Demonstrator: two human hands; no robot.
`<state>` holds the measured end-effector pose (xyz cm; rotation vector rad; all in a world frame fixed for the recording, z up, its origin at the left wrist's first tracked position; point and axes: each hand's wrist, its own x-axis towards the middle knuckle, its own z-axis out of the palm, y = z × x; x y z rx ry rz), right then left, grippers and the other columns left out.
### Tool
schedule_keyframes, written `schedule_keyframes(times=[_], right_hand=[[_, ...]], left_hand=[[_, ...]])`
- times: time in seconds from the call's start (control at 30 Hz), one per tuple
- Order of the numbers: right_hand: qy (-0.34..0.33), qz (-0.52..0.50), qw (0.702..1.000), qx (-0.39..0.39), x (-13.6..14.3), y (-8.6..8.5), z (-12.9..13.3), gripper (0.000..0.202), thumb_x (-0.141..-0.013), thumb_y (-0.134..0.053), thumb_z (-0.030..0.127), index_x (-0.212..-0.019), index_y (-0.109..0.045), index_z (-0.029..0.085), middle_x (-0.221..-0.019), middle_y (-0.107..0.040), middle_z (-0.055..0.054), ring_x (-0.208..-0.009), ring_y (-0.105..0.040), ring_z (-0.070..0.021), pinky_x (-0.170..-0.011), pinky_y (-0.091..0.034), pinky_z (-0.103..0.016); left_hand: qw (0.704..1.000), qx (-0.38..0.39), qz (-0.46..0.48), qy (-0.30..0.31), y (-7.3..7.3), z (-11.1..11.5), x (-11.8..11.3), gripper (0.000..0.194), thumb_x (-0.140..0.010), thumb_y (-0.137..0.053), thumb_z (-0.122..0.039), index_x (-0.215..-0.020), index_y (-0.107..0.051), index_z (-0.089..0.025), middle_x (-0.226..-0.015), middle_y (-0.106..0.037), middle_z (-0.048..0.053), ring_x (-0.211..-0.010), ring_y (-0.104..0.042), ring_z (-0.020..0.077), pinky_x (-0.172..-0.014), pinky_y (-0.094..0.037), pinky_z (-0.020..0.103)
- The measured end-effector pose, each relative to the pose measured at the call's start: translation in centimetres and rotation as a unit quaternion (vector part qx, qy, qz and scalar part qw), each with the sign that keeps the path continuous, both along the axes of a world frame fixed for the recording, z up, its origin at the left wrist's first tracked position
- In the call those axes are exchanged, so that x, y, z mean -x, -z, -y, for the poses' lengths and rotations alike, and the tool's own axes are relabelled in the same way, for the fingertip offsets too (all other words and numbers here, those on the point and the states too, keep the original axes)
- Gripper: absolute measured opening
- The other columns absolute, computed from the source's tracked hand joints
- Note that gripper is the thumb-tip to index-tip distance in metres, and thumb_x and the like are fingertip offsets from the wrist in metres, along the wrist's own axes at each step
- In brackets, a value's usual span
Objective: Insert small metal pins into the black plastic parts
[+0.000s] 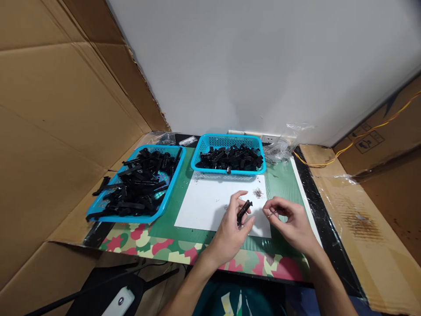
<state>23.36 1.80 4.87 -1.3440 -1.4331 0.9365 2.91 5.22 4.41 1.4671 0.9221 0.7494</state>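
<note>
Over the white sheet, my left hand holds a black plastic part, tilted up between thumb and fingers. To its right, my right hand pinches a thin metal piece between thumb and fingertips; its full shape is too small to tell. The two hands are apart. A small pile of tiny metal pieces lies on the sheet just beyond them, with a few more scattered near the left hand and by the basket.
A blue basket of small black parts stands behind the sheet. A larger blue basket at left holds long black parts, some over its rim. Cardboard walls both sides; clear plastic bags and a yellow wire lie back right.
</note>
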Motion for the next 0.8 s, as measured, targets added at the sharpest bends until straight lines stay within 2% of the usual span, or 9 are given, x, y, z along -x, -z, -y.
schedule_keyframes(times=[0.17, 0.23, 0.3, 0.4, 0.53, 0.6, 0.67, 0.73, 0.8], right_hand=[[0.103, -0.111, 0.988, 0.011, 0.2, 0.9, 0.1, 0.023, -0.089, -0.079, 0.041, -0.085, -0.076, 0.019, -0.070, -0.055, 0.000, -0.063, -0.048, -0.0134, -0.055, -0.038, -0.025], [0.120, -0.130, 0.984, 0.012, 0.2, 1.0, 0.1, 0.024, -0.087, -0.081, 0.041, -0.083, -0.077, 0.019, -0.069, -0.055, 0.000, -0.061, -0.046, -0.0131, -0.053, -0.036, -0.025], [0.132, -0.141, 0.981, 0.013, 0.3, 1.0, 0.1, 0.024, -0.086, -0.082, 0.041, -0.082, -0.077, 0.019, -0.068, -0.054, 0.000, -0.060, -0.044, -0.0128, -0.052, -0.034, -0.026], [0.146, -0.147, 0.978, 0.015, 0.3, 1.2, 0.2, 0.024, -0.085, -0.082, 0.042, -0.082, -0.077, 0.019, -0.066, -0.051, 0.001, -0.060, -0.041, -0.0125, -0.053, -0.032, -0.026], [0.159, -0.155, 0.975, 0.028, 0.3, 1.5, 0.5, 0.025, -0.084, -0.083, 0.043, -0.081, -0.077, 0.019, -0.064, -0.048, 0.002, -0.059, -0.037, -0.0120, -0.053, -0.030, -0.026], [0.160, -0.160, 0.974, 0.032, 0.3, 1.6, 0.6, 0.026, -0.084, -0.083, 0.043, -0.081, -0.076, 0.019, -0.064, -0.048, 0.002, -0.059, -0.038, -0.0120, -0.054, -0.030, -0.026], [0.161, -0.164, 0.973, 0.032, 0.2, 1.7, 0.7, 0.026, -0.083, -0.083, 0.043, -0.081, -0.076, 0.018, -0.064, -0.049, 0.002, -0.059, -0.039, -0.0120, -0.054, -0.030, -0.026], [0.166, -0.166, 0.971, 0.030, 0.1, 1.8, 0.8, 0.026, -0.083, -0.083, 0.043, -0.081, -0.076, 0.019, -0.064, -0.048, 0.003, -0.059, -0.039, -0.0122, -0.055, -0.031, -0.026], [0.170, -0.168, 0.971, 0.028, 0.0, 1.8, 0.9, 0.025, -0.084, -0.083, 0.043, -0.082, -0.076, 0.019, -0.063, -0.047, 0.003, -0.059, -0.039, -0.0124, -0.055, -0.031, -0.026]], left_hand=[[0.985, 0.126, 0.120, 0.005, 1.1, 0.1, -0.2, 0.026, -0.104, -0.060, -0.044, -0.114, -0.050, -0.022, -0.111, -0.056, 0.004, -0.079, -0.050, 0.0107, -0.076, -0.046, 0.026], [0.985, 0.119, 0.124, 0.003, 1.2, -0.2, -0.4, 0.027, -0.103, -0.063, -0.045, -0.109, -0.055, -0.020, -0.107, -0.057, 0.003, -0.075, -0.049, 0.0098, -0.071, -0.044, 0.025], [0.990, 0.101, 0.100, 0.000, 1.0, -0.5, -0.5, 0.029, -0.102, -0.064, -0.047, -0.107, -0.062, -0.019, -0.094, -0.057, 0.001, -0.071, -0.051, 0.0107, -0.068, -0.042, 0.025], [0.996, 0.080, 0.037, -0.014, 0.7, -0.5, -0.5, 0.037, -0.102, -0.063, -0.051, -0.112, -0.072, -0.017, -0.080, -0.057, 0.001, -0.069, -0.051, 0.0138, -0.065, -0.041, 0.026], [0.998, 0.044, -0.024, -0.032, 0.2, 0.1, -0.5, 0.040, -0.103, -0.060, -0.051, -0.129, -0.069, -0.022, -0.098, -0.063, 0.004, -0.084, -0.055, 0.0174, -0.073, -0.043, 0.028], [0.998, 0.058, -0.013, -0.004, -0.1, 0.4, -0.4, 0.040, -0.104, -0.058, -0.048, -0.136, -0.060, -0.025, -0.098, -0.060, 0.002, -0.081, -0.053, 0.0159, -0.072, -0.043, 0.027], [0.996, 0.083, 0.015, 0.030, -0.2, 0.5, -0.4, 0.035, -0.106, -0.056, -0.046, -0.135, -0.054, -0.026, -0.100, -0.059, 0.001, -0.084, -0.054, 0.0159, -0.076, -0.044, 0.026], [0.993, 0.100, 0.036, 0.050, -0.3, 0.6, -0.4, 0.032, -0.106, -0.056, -0.047, -0.129, -0.054, -0.025, -0.106, -0.060, 0.003, -0.093, -0.057, 0.0174, -0.083, -0.045, 0.028], [0.991, 0.109, 0.043, 0.062, -0.3, 0.6, -0.5, 0.034, -0.105, -0.058, -0.050, -0.126, -0.058, -0.023, -0.104, -0.062, 0.004, -0.093, -0.058, 0.0181, -0.082, -0.045, 0.028]])
